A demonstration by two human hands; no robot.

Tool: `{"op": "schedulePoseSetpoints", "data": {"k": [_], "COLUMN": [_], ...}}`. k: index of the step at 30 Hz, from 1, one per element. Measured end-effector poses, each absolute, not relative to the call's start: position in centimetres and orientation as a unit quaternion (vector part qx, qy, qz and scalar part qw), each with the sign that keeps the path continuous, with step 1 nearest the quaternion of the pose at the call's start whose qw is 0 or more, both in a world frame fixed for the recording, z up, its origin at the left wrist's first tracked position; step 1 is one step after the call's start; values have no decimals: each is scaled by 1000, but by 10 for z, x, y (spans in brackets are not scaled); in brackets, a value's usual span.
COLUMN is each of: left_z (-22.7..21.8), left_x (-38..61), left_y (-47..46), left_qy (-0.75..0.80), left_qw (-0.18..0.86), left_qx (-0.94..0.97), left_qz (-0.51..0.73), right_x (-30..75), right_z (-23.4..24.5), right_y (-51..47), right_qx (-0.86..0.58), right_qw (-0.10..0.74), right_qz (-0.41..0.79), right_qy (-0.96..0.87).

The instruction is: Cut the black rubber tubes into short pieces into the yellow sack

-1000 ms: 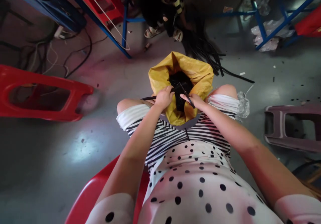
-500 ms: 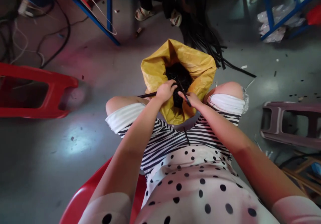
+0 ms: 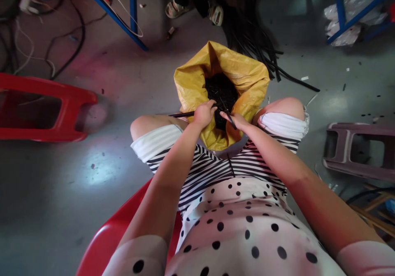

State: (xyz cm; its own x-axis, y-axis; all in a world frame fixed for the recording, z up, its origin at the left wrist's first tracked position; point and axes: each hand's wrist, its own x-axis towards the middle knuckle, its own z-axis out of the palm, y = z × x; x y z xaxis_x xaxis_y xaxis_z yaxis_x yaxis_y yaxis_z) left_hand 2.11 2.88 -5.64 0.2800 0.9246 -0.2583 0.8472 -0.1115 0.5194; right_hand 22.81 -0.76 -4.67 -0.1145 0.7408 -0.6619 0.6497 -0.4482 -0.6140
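Note:
A yellow sack [image 3: 247, 78] stands open on the floor between my knees, filled with small black pieces [image 3: 220, 88]. My left hand [image 3: 203, 114] is closed around a long thin black strip [image 3: 180, 114] that sticks out to the left over my thigh. My right hand [image 3: 239, 121] is closed on a short black tool [image 3: 228, 117], whose tip points toward the strip at the sack's mouth. Both hands hover just above the sack's near rim.
A red plastic stool [image 3: 43, 107] lies on its side at left, a grey one [image 3: 359, 150] at right. A pile of long black strips [image 3: 262, 49] lies behind the sack near another person's sandalled feet [image 3: 175, 7]. Blue frame legs [image 3: 133, 8] and cables cross the far floor.
The view has tilted down and shifted slightly; my hands stay together at the sack's mouth, with the left hand's strip still pointing left.

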Motion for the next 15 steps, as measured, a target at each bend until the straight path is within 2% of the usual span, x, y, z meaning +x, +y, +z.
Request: {"op": "schedulePoseSetpoints", "data": {"k": [7, 15], "left_z": [-60, -56], "left_x": [18, 0], "left_y": [23, 24], "left_qy": [581, 615], "left_qw": [304, 298], "left_qx": [755, 730], "left_qz": [14, -20], "right_x": [218, 223], "right_z": [-51, -60], "right_y": [-13, -11], "right_qx": [-686, -686], "right_qw": [9, 65], "right_qz": [493, 508], "right_qy": [-535, -517]}}
